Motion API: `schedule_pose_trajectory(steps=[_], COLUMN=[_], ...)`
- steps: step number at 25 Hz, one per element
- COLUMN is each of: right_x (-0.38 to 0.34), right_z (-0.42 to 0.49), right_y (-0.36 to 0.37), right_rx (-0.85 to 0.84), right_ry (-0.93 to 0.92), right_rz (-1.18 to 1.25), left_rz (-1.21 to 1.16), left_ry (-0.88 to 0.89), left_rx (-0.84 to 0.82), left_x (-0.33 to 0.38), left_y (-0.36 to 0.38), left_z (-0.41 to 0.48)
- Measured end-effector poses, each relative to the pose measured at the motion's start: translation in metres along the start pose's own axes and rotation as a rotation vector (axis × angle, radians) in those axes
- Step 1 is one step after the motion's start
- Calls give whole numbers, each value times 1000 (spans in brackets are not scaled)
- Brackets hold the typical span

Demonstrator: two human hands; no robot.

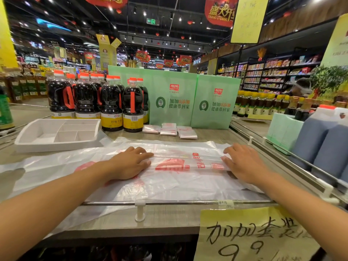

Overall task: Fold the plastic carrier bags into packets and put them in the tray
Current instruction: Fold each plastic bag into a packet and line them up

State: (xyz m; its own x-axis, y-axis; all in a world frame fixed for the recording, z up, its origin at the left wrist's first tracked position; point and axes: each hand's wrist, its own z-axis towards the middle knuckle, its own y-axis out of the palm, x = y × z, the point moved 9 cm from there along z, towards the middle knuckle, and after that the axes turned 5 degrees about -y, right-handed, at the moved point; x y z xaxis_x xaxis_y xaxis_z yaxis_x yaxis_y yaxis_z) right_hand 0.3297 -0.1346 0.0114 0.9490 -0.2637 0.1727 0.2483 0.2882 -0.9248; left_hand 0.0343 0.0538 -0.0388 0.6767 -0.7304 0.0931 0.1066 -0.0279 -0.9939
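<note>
Head view.

- Bag [169, 178]: clear plastic with red print, flat on the table [169, 219] at centre frame. Long axis runs left to right. A folded band crosses its middle between the hands.
- Left hand [130, 162]: centre-left, palm down, fingers straight and pointing right, pressing the bag.
- Right hand [243, 162]: centre-right, palm down, fingers straight and pointing left, pressing the band's right end.
- Tray [56, 146]: white, divided, upper left of the bag, just beside it.
- Packets [169, 129]: folded, in a row behind the bag, on the table and not in the tray.
- Bottles [111, 102]: dark, behind the tray.
- Boxes [173, 98]: green, behind the packets.
</note>
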Motion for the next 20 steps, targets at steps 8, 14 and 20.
schedule_pose_trajectory(steps=[8,14,20], right_x=[-49,-40,-44], right_z=[-2,12,32], right_y=[29,41,41], right_rx=[-288,-450,-394], right_ry=[-261,-166,-185], right_rz=[288,266,240], left_rz=[83,-11,-45], left_ry=[-78,-35,60], left_rx=[58,-124,-48], left_x=[-2,2,45], left_y=[-6,-3,-9], left_z=[3,5,23])
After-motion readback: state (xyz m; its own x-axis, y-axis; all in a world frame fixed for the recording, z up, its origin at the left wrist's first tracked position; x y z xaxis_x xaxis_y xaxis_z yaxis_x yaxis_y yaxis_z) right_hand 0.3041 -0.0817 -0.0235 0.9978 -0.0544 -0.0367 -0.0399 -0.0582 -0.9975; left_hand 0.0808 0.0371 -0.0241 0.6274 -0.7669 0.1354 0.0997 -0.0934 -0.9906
